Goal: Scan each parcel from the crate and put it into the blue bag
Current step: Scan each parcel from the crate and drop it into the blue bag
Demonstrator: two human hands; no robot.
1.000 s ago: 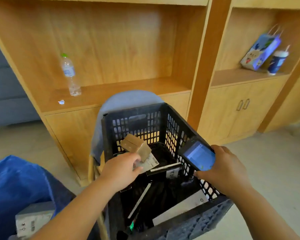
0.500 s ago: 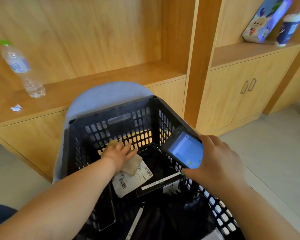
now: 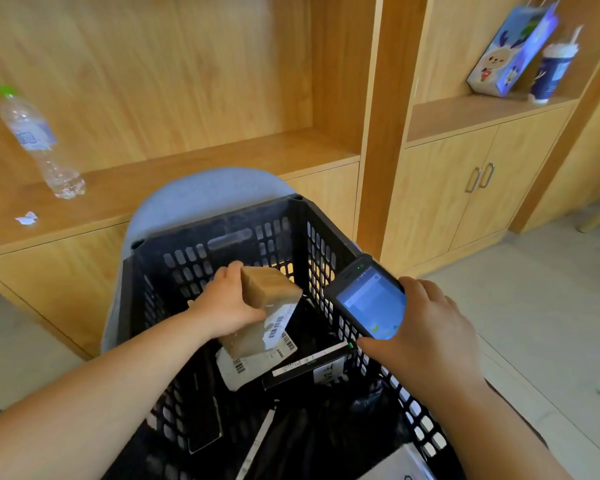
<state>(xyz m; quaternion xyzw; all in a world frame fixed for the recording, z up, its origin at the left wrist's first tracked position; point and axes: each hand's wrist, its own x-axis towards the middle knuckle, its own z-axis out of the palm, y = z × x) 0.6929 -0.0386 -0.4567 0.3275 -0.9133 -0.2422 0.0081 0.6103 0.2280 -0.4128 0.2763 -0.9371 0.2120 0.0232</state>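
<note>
**Parcel held over the crate, scanner beside it**

The left hand [image 3: 226, 306] grips a brown cardboard parcel [image 3: 269, 292], thumb across its near face and fingers curled round the far side. The parcel is tilted, its upper end toward the far wall of the black crate [image 3: 187, 268], and it is inside the crate opening, above the other contents. A white barcode label [image 3: 278, 323] sits on the face turned toward the right side of the crate.

The right hand [image 3: 426, 341] is closed round a handheld scanner [image 3: 371, 303], thumb at its near edge and fingers along its right side. The blue screen is lit and faces up. The scanner sits over the right rim of the crate, near the parcel but apart from it.

Lower in the crate:
- a white pouch [image 3: 246, 368] with barcodes, directly below the held parcel
- a flat black box [image 3: 309, 367] with a white strip, just beside the pouch
- a black plastic-wrapped parcel [image 3: 343, 427] nearer the viewer
- a white parcel [image 3: 395, 462] in the near right corner, partly cut off

The crate rests on a grey-blue chair [image 3: 201, 195], which stands in front of a wooden shelf unit [image 3: 378, 133]. On the left shelf stands a clear water bottle [image 3: 39, 143] with a paper scrap [image 3: 26, 218] near it. On the right shelf a printed gift bag [image 3: 513, 53] leans beside a cup with a straw [image 3: 551, 72].
</note>
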